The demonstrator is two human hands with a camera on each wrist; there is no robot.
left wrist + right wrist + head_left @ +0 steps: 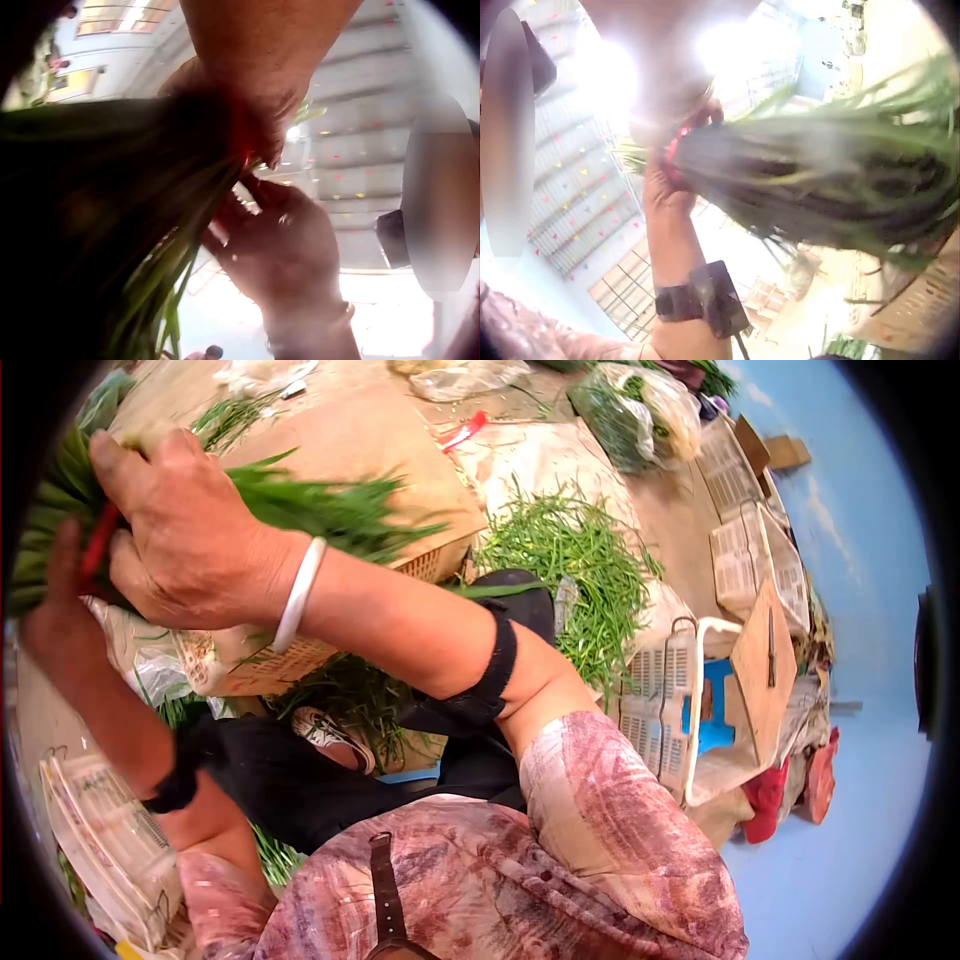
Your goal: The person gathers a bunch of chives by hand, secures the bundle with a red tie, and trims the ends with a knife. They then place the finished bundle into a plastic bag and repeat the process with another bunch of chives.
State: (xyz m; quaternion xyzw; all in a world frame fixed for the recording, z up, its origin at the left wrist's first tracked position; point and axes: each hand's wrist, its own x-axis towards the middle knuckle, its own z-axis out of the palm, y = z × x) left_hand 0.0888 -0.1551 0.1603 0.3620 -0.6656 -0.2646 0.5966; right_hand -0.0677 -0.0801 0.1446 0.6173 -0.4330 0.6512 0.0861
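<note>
So the board (340, 455) sits on a basket (435, 565), loose greens (570, 555) are piled on a sheet (530, 450) just right of it, bag (640, 420) behind the pile. Crates (665, 690) by the right-hand wall (860, 560), another crate (110, 830) near left.

The long, leafy green bundle (315, 510), bound in red near one end, is held aloft sideways.
</note>
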